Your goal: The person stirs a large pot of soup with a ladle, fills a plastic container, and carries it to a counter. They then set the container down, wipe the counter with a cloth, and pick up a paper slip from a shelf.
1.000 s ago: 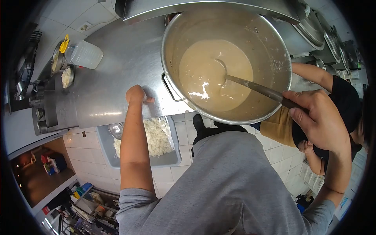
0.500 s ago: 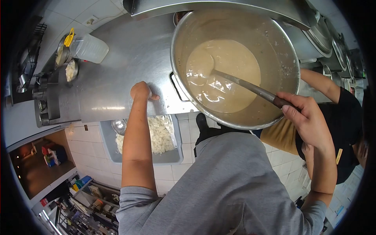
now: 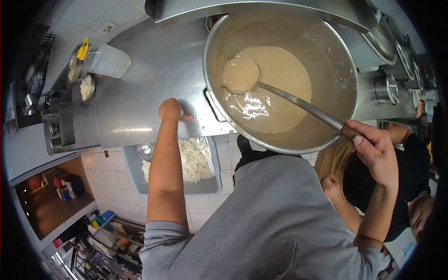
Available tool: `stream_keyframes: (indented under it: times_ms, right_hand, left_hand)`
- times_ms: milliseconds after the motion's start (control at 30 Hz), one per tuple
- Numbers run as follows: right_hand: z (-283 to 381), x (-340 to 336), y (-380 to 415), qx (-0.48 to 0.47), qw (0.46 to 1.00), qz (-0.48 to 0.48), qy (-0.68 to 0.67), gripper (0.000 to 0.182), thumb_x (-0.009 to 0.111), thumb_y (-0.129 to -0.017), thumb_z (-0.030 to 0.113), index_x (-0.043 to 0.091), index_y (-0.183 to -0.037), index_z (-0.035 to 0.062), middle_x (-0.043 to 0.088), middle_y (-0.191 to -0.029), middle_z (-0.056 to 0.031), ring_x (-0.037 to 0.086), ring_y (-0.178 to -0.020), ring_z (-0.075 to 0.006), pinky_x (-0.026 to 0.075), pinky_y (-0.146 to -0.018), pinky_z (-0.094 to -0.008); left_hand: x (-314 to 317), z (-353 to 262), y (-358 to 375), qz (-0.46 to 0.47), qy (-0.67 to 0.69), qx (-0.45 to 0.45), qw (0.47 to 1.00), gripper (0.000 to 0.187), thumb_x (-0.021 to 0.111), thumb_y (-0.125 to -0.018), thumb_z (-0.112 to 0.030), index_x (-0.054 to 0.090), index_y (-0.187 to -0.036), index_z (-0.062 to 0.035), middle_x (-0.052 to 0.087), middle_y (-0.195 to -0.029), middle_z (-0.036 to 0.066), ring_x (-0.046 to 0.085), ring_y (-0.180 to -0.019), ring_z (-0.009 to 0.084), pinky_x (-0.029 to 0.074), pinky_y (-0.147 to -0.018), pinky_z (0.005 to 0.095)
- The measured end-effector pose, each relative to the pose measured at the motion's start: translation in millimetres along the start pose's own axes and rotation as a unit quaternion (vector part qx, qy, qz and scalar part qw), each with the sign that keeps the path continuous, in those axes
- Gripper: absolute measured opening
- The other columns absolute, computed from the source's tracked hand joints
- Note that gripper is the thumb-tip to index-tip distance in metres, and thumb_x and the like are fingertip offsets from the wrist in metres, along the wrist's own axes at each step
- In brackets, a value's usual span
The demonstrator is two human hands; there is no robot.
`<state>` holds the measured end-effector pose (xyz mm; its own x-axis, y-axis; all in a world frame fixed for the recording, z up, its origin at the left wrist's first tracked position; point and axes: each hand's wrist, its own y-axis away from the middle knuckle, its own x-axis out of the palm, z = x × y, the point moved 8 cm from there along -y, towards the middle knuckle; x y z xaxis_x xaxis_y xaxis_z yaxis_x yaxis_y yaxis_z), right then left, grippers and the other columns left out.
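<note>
A long-handled ladle (image 3: 294, 100) is in my right hand (image 3: 374, 148), its fingers and thumb wrapped round the handle's end. The ladle's round bowl, full of pale liquid, lies level at the surface of the creamy beige liquid (image 3: 287, 70). That liquid partly fills a large metal pot (image 3: 330, 65). My left hand (image 3: 171, 110) leans on the steel counter (image 3: 149, 79), left of the pot's side handle (image 3: 212, 105). Its fingers are curled into a fist with the thumb sticking out, and no object shows in it.
Below the counter's edge, a grey tub (image 3: 212, 184) holds white rice-like food and a metal bowl (image 3: 145, 150). A clear jug (image 3: 109, 60) with a yellow handle and a small bowl (image 3: 87, 87) stand at left. Another person (image 3: 378, 175) in black is close on the right.
The ladle's bowl has risen from under the liquid to its surface. My right hand has shifted right and slightly down. The other person's arm has moved away from beside the pot.
</note>
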<state>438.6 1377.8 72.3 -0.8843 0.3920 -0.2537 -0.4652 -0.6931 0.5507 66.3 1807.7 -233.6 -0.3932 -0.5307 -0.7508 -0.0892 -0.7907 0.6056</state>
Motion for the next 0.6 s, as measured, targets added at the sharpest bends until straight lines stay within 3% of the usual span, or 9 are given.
stream_keyframes:
  times_ms: [133, 267, 367, 433, 600]
  right_hand:
    - [-1.8, -5.2, 11.8, -0.028, 0.999, -0.017, 0.001, 0.044, 0.070, -0.110, 0.019, 0.066, -0.147, -0.0033, 0.069, -0.092, 0.0039, 0.050, -0.072, -0.0012, 0.038, -0.060, -0.0175]
    - [-11.7, -11.4, 26.9, -0.017, 0.998, -0.031, -0.050, 0.043, 0.070, -0.109, 0.019, 0.067, -0.146, -0.0028, 0.067, -0.088, 0.0030, 0.047, -0.063, -0.0009, 0.031, -0.053, -0.0179]
    - [-18.5, -10.9, 38.2, -0.041, 0.996, -0.056, -0.058, 0.044, 0.069, -0.109, 0.019, 0.066, -0.147, -0.0036, 0.064, -0.085, 0.0038, 0.044, -0.061, 0.0000, 0.029, -0.053, -0.0180]
    - [-19.3, -4.5, 48.0, -0.039, 0.995, -0.077, -0.056, 0.045, 0.069, -0.109, 0.018, 0.066, -0.147, -0.0038, 0.064, -0.085, 0.0037, 0.044, -0.061, 0.0001, 0.030, -0.053, -0.0180]
    - [-27.7, 3.5, 64.2, -0.079, 0.990, -0.110, -0.031, 0.049, 0.067, -0.110, 0.023, 0.062, -0.152, -0.0022, 0.066, -0.085, 0.0007, 0.039, -0.055, 0.0009, 0.027, -0.048, -0.0177]
  left_hand:
    - [-7.1, -0.8, 4.4, -0.023, 0.001, 0.008, 1.000, 0.085, 0.107, -0.058, -0.054, 0.081, -0.123, -0.0064, 0.078, -0.133, 0.015, 0.074, -0.126, 0.0327, 0.061, -0.103, 0.0405]
    - [-6.0, -0.7, 2.3, -0.020, 0.006, 0.014, 1.000, 0.083, 0.106, -0.059, -0.054, 0.081, -0.121, -0.0058, 0.079, -0.131, 0.015, 0.075, -0.125, 0.0329, 0.061, -0.102, 0.0404]
    - [-3.2, -0.3, -1.0, 0.005, 0.009, 0.022, 1.000, 0.092, 0.105, -0.058, -0.060, 0.079, -0.125, -0.0028, 0.076, -0.133, 0.020, 0.072, -0.128, 0.0370, 0.059, -0.106, 0.0439]
    - [-6.5, -3.0, 5.6, -0.010, 0.007, 0.021, 1.000, 0.084, 0.106, -0.058, -0.055, 0.081, -0.120, -0.0044, 0.079, -0.130, 0.015, 0.075, -0.123, 0.0326, 0.061, -0.101, 0.0402]
    - [-3.3, -1.6, -3.1, -0.001, -0.004, 0.025, 1.000, 0.087, 0.105, -0.059, -0.058, 0.080, -0.122, -0.0043, 0.079, -0.131, 0.016, 0.075, -0.125, 0.0319, 0.061, -0.102, 0.0399]
